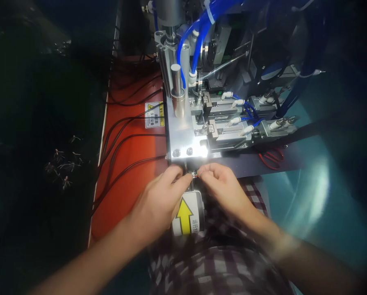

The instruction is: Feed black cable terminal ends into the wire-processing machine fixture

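Observation:
Between my fingertips, just in front of the machine, is a small shiny metallic part (pixel 194 174), with a thin reddish strand showing towards the right. It is too small to make out its exact kind. My left hand (pixel 161 194) pinches it from the left between thumb and forefinger. From the other side my right hand (pixel 222 182) is closed in a pinch at the part's right end. Both hands are above the narrow track at the machine's front, behind a white cover (pixel 197 209) bearing a yellow arrow.
A metal press fixture (pixel 183 131) with posts, blue air hoses (pixel 198 45) and small slide cylinders (pixel 229 133) rises beyond my hands. Black cables (pixel 121 141) cross the red-orange base (pixel 121 192). Small wired pieces (pixel 64 166) lie scattered on the dark surface at left. Red wire (pixel 272 157) lies coiled at right.

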Motion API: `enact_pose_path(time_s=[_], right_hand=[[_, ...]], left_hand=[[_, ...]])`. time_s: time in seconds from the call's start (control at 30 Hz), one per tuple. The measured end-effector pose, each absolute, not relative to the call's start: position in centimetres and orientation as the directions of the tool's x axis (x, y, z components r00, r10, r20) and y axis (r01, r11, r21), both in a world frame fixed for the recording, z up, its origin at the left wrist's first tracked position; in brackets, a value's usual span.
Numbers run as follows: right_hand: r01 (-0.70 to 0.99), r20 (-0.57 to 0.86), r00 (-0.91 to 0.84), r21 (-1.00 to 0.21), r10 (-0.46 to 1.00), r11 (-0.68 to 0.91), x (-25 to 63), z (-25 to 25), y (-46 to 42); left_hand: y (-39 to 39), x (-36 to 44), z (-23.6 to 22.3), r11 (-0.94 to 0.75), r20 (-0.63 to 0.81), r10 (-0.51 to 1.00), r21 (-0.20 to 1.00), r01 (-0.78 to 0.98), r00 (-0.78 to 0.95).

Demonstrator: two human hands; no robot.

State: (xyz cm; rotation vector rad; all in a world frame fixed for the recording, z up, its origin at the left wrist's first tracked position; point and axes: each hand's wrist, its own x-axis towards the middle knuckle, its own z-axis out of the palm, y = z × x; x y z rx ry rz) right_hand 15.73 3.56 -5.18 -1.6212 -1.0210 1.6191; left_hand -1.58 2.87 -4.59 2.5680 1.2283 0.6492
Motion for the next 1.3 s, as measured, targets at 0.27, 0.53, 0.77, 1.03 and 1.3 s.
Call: enact_pose_path(time_s=[0.27,0.53,0.77,1.03,1.3], right_hand=[[0.217,-0.212,-0.003,-0.954,0.977,-0.206,16.1,-5.8,2.5],[0.406,-0.071,-0.06,-0.913,0.996,-0.041,15.5,-5.6,3.1],[0.404,-0.111,-0.071,-0.912,0.991,-0.073,15.6,-5.9,3.0],[0.009,-0.523,-0.226,-0.845,0.822,-0.535,15.8,-5.6,4.3],[-0.053,-0.436,-0.188,-0.89,0.88,-0.453,16.4,-7.7,3.2]], left_hand=[[2.7,-1.9,-4.6,-0.614,0.268,0.788,0.41,0.675,0.554],[2.7,-2.0,-4.8,-0.618,0.281,0.786,0.41,0.671,0.551],[2.7,-1.9,-4.7,-0.618,0.285,0.786,0.388,0.684,0.549],[2.8,-1.8,-4.3,-0.609,0.253,0.793,0.364,0.705,0.554],[2.8,-1.9,-4.4,-0.614,0.262,0.789,0.329,0.717,0.556]])
